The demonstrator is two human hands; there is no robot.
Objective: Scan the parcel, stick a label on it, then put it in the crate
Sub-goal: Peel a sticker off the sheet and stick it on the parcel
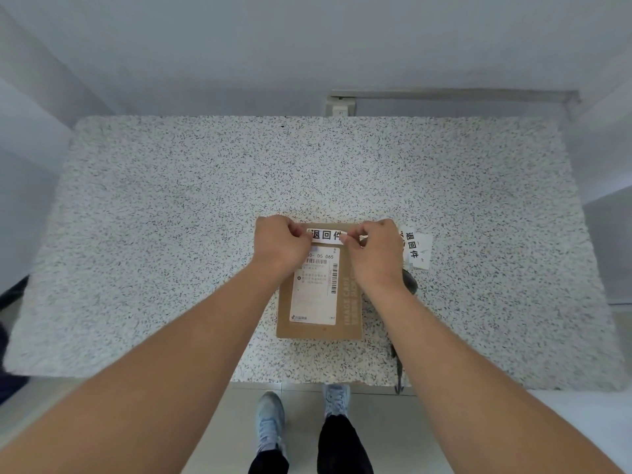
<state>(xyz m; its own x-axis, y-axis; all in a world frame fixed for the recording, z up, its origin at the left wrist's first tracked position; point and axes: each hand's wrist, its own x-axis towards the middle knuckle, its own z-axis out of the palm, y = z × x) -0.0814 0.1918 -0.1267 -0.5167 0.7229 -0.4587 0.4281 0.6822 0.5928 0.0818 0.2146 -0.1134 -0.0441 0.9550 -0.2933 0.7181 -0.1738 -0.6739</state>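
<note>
A flat brown cardboard parcel (349, 316) lies near the front edge of the speckled table (205, 200). A white shipping slip with barcodes covers most of its top. Over the parcel's far end both hands pinch a white label strip (325, 235) printed with black characters. My left hand (282, 242) holds its left end and my right hand (374, 248) holds its right end. Whether the strip touches the parcel I cannot tell. No crate is in view.
More white labels (417, 249) lie on the table just right of my right hand. A dark scanner (409, 280) rests beside the parcel, partly under my right wrist, its cable (398, 374) hanging over the front edge. My feet stand on the tiled floor below.
</note>
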